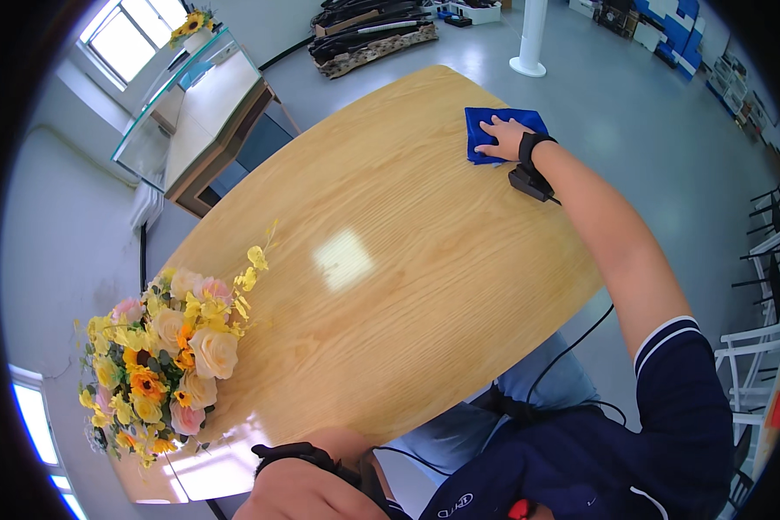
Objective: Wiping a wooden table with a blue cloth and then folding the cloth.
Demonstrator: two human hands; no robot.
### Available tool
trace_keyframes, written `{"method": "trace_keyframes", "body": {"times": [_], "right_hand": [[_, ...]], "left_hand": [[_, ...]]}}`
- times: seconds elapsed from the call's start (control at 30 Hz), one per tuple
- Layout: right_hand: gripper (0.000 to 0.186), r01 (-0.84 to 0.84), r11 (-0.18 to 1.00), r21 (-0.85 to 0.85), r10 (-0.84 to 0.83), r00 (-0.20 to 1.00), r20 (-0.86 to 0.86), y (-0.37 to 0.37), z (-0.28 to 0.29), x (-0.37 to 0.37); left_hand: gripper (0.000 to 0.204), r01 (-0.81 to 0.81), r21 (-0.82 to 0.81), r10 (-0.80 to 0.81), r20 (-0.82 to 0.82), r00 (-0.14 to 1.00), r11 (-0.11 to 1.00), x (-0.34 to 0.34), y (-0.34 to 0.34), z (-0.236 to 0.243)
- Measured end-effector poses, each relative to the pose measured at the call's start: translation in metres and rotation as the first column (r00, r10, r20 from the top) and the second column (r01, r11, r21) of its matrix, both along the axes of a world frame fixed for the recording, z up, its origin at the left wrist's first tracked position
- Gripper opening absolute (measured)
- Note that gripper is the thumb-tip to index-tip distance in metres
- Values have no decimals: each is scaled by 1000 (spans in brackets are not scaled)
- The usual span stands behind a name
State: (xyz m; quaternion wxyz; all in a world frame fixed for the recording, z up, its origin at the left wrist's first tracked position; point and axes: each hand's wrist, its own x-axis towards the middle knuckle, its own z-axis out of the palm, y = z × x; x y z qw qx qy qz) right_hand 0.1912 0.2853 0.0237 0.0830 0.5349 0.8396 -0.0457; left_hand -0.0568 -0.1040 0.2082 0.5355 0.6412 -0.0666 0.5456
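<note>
My right hand (504, 140) lies with fingers spread on a folded blue cloth (529, 118) near the far right of the wooden tabletop (381, 286), a black device strapped at its wrist. At the lower edge, my left hand (308, 494) is by the near edge of the table, also with a black wrist strap; its fingers are hidden. A large arrangement of pink, cream, yellow and orange flowers (173, 355) stands at the table's left end.
A counter with a glass top (212, 108) stands beyond the far edge at left, bearing a flower pot. A white column (529, 39) rises behind the table. Stacked dark bundles (368, 39) lie at the back; several chairs (767, 277) line the right side. A black cable (581, 342) hangs near my legs.
</note>
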Motion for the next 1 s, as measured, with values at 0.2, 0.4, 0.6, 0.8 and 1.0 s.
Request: {"method": "trace_keyframes", "body": {"times": [0.2, 0.4, 0.6, 0.8, 1.0], "right_hand": [[75, -10, 1000, 14, 10, 1000, 4, 5, -5, 2], [75, -6, 1000, 9, 6, 1000, 4, 5, -6, 2], [74, 46, 999, 7, -46, 999, -22, 10, -15, 4], [76, 73, 997, -6, -74, 997, -30, 22, -26, 7], [76, 82, 996, -18, -82, 996, -30, 21, -25, 7]], "left_hand": [[19, 7, -7, -7, 41, 999, 1000, -6, -5, 1], [19, 62, 36, -64, 61, 996, 997, -10, 3, 2], [14, 35, 5, -35, 50, 998, 999, -17, 8, 2], [16, 39, 0, -39, 96, 995, 999, -12, 10, -5], [22, 39, 20, -40, 57, 998, 999, -3, -2, -1]]}}
